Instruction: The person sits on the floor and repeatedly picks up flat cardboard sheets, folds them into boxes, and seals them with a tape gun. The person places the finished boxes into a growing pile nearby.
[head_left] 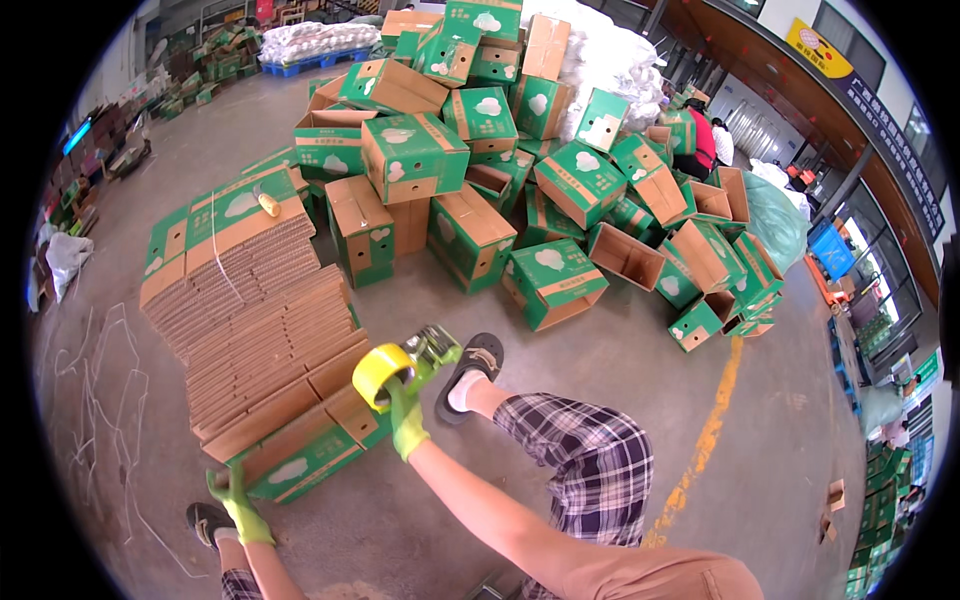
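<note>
My left hand (242, 505) in a yellow-green glove grips the left end of a flattened green-and-brown carton (305, 470) at the front of a stack of folded cardboard (255, 320). My gloved right hand (405, 405) is closed on a tape dispenser (430, 345) with a yellow roll of tape (378, 370), held above the carton's right end. A small pale yellow item (268, 205) lies on the far part of the stack, beside a white strap.
Assembled cartons (555, 285) are heaped ahead and to the right, with white bags (620, 75) behind. A person in red and black (700, 140) is at the back right. My sandalled foot (470, 375) stands beside the stack. Loose straps (120, 400) lie on the left floor.
</note>
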